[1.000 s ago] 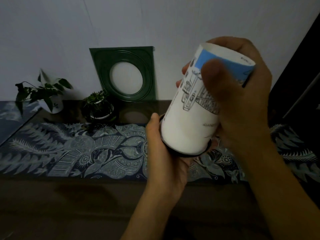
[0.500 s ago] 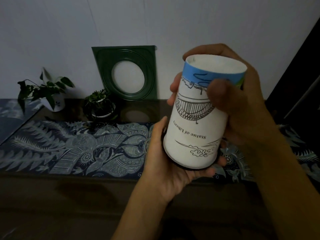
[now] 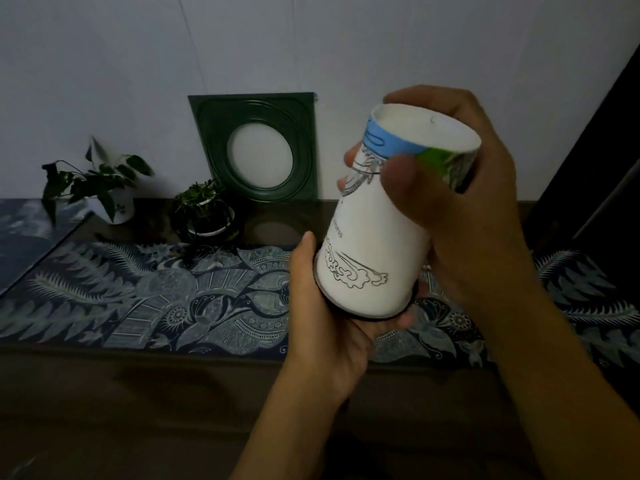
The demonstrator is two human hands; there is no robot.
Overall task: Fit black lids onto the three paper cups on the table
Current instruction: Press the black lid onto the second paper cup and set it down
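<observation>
One cup (image 3: 388, 216) was in view, held upside down above the desk (image 3: 138, 393), base up and tilted slightly to the right. The right hand (image 3: 464, 202) gripped its upper half, thumb across the printed wall and fingers curled round the far side. The left hand (image 3: 332, 306) cupped the mouth end from below, fingers wrapped round the lid (image 3: 363, 315), of which only a thin black edge showed beneath the cup rim. Whether the lid was seated all round could not be told; the far side was hidden by the palm.

The other two cups were not in view.

Judged step: pressing the lid home on this cup.

Risks:
- Uneven seating. Pressure from one side of the palm could snap one arc on and leave the opposite arc proud.
- Wall collapse. A paper wall gripped hard at mid-height may buckle or go oval, which would loosen the rim fit.
- Drop. Both items were off the desk; a slip during the push would release the lid.

Dim light limited detail.
</observation>
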